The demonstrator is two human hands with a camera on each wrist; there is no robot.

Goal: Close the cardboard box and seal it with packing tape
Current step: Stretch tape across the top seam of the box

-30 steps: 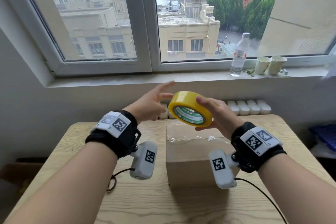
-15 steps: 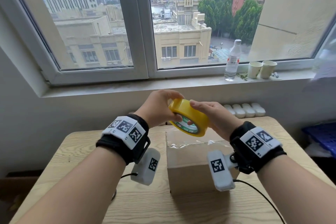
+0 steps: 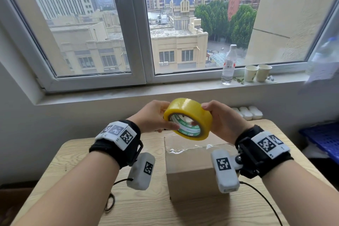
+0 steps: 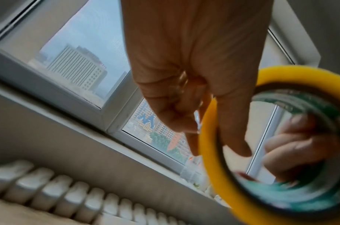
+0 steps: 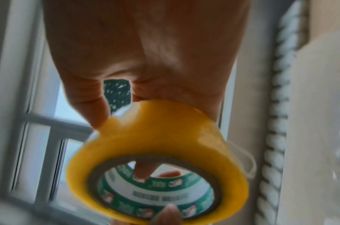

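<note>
A yellow roll of packing tape (image 3: 189, 118) with a green and white core is held in the air above the cardboard box (image 3: 190, 170), which stands on the wooden table (image 3: 73, 167) with clear tape along its top front edge. My left hand (image 3: 156, 117) grips the roll's left side, thumb on its near rim. My right hand (image 3: 219, 118) grips its right side. In the left wrist view the left hand (image 4: 194, 76) pinches the tape roll (image 4: 209, 152) at the rim. In the right wrist view the right hand (image 5: 146, 53) holds the tape roll (image 5: 155, 144) from above.
A water bottle (image 3: 229, 64) and two paper cups (image 3: 256, 73) stand on the windowsill at the right. White radiator ribs (image 3: 247, 113) run behind the table. A blue crate (image 3: 322, 141) lies at the right. Cables (image 3: 110, 202) trail on the table near its front.
My left hand went from pointing beside the roll to gripping its left side. Both hands have lifted and turned the roll a little; the view has tilted upward.
</note>
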